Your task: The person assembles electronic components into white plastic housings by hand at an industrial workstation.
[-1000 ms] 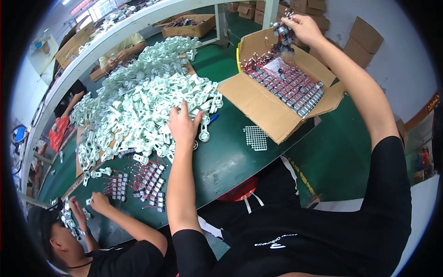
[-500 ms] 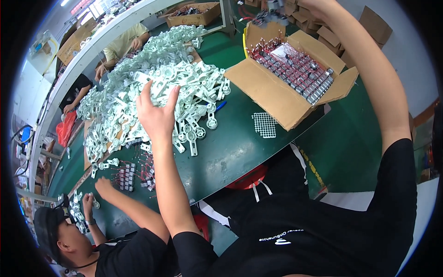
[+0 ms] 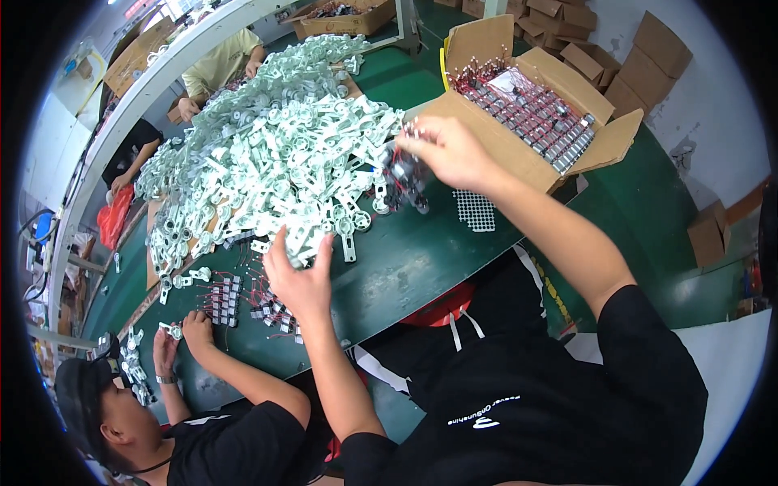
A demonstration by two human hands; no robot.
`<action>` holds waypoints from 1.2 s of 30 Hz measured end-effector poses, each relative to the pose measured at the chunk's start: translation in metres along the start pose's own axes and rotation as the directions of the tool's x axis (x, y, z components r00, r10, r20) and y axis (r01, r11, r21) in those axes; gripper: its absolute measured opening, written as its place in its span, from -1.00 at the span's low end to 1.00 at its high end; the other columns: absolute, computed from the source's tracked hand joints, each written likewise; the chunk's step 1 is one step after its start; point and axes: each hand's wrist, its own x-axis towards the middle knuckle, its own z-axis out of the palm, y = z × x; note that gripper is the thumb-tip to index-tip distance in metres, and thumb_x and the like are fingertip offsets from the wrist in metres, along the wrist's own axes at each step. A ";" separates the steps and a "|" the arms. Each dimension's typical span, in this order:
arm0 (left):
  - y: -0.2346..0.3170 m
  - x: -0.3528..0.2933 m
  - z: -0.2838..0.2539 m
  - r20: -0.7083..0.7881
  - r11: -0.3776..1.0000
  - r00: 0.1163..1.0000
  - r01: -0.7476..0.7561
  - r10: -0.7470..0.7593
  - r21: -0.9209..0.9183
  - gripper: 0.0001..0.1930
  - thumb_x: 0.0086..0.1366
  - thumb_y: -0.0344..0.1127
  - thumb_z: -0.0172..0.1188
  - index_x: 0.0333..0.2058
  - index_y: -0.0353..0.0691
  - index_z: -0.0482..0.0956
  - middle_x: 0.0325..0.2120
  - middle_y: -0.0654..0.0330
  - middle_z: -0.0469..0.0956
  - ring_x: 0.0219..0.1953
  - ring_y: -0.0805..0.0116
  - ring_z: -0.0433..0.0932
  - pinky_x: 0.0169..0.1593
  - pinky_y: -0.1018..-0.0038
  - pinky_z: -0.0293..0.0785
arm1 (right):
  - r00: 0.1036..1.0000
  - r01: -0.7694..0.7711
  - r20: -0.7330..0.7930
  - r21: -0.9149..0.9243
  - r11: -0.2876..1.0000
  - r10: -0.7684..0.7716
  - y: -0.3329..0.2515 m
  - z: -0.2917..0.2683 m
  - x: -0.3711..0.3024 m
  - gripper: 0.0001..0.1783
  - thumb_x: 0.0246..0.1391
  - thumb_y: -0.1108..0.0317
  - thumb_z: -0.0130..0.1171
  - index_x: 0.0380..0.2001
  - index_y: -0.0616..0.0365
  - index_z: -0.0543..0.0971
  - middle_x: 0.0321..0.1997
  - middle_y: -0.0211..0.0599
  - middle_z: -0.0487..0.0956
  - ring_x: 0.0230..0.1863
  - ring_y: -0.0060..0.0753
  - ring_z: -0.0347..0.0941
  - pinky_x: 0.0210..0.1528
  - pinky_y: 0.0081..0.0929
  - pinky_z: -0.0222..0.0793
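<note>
My right hand (image 3: 446, 154) is closed on the wires of a bunch of small motors (image 3: 405, 180), which dangles over the table beside the heap. Spread with nothing in its grasp, my left hand (image 3: 301, 275) hovers at the near edge of a large heap of pale green-white plastic parts (image 3: 284, 162). Just left of that hand, more small grey motors with red wires (image 3: 271, 308) lie on the table, and a neat block of motors (image 3: 224, 300) sits beyond them. An open cardboard box (image 3: 454, 113) at the right holds rows of the same motors.
A co-worker in a black cap (image 3: 89, 389) sits at lower left, hands on a plastic part. A white perforated sheet (image 3: 475, 212) lies on the green table (image 3: 397, 275) before the box. A white metal frame (image 3: 121, 105) runs along the far side; cartons (image 3: 640, 69) are stacked at right.
My right hand has come down and left from above the box, carrying the bunch of motors to the heap. My left hand has moved nearer, toward the heap's front edge.
</note>
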 end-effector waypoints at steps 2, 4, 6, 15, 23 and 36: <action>0.002 -0.016 0.004 0.032 1.000 0.999 -0.025 0.025 -0.006 -0.22 0.13 -0.01 0.72 0.22 -0.31 0.64 -0.03 -0.08 0.62 0.00 -0.13 0.65 0.11 0.08 0.59 | 0.998 0.066 0.013 -0.132 0.989 -0.065 0.016 0.008 -0.014 -0.72 0.43 0.25 0.31 -0.19 0.28 0.78 -0.20 -0.19 0.73 -0.15 -0.31 0.66 0.00 -0.35 0.54; 0.016 -0.025 0.002 0.089 1.000 0.996 -0.014 0.016 -0.019 -0.20 0.10 -0.03 0.75 0.23 -0.31 0.64 -0.06 -0.08 0.59 -0.04 -0.12 0.64 0.04 0.08 0.61 | 0.970 0.234 0.014 -0.318 0.919 -0.242 0.043 0.011 -0.021 -0.72 0.37 0.24 0.32 -0.25 0.29 0.76 -0.16 -0.04 0.73 -0.03 0.06 0.62 0.14 -0.13 0.50; 0.023 -0.031 0.001 0.122 0.999 0.992 -0.032 0.034 -0.017 -0.19 0.08 -0.05 0.76 0.24 -0.30 0.64 -0.07 -0.07 0.58 -0.06 -0.11 0.64 0.01 0.09 0.62 | 0.977 0.213 0.054 -0.384 0.898 -0.209 0.054 0.009 -0.032 -0.70 0.35 0.21 0.33 -0.29 0.29 0.76 -0.12 -0.07 0.73 0.06 0.13 0.59 0.22 -0.07 0.47; 0.030 -0.060 0.038 0.368 0.978 0.929 -0.120 0.049 0.173 -0.16 0.10 0.02 0.72 0.31 -0.17 0.64 0.02 -0.01 0.60 0.05 -0.02 0.62 0.14 0.10 0.54 | 0.984 0.165 0.166 -0.763 0.624 -0.057 0.081 0.040 -0.013 -0.73 0.28 0.12 0.37 -0.24 0.11 0.78 -0.07 -0.28 0.74 0.11 -0.11 0.58 0.16 -0.08 0.39; 0.027 -0.072 0.063 0.318 0.989 0.948 -0.037 -0.010 0.142 -0.16 0.25 0.03 0.60 0.43 -0.16 0.54 0.07 -0.06 0.56 0.15 -0.11 0.50 0.26 0.00 0.43 | 0.980 0.186 0.002 -0.375 0.908 -0.200 0.061 0.036 -0.037 0.03 0.24 0.02 0.51 0.56 0.33 0.25 0.48 0.17 0.44 0.55 0.34 0.26 0.58 0.06 0.24; 0.022 -0.072 0.061 0.307 0.984 0.952 -0.053 -0.002 0.172 -0.44 0.37 -0.27 0.51 0.28 -0.36 0.63 0.04 -0.09 0.68 0.14 -0.10 0.57 0.25 0.08 0.50 | 0.963 -0.092 -0.269 -0.339 0.936 -0.003 0.121 0.044 -0.150 -0.52 0.25 0.22 0.54 0.09 0.22 0.61 0.13 0.04 0.61 0.13 0.17 0.60 0.19 -0.03 0.55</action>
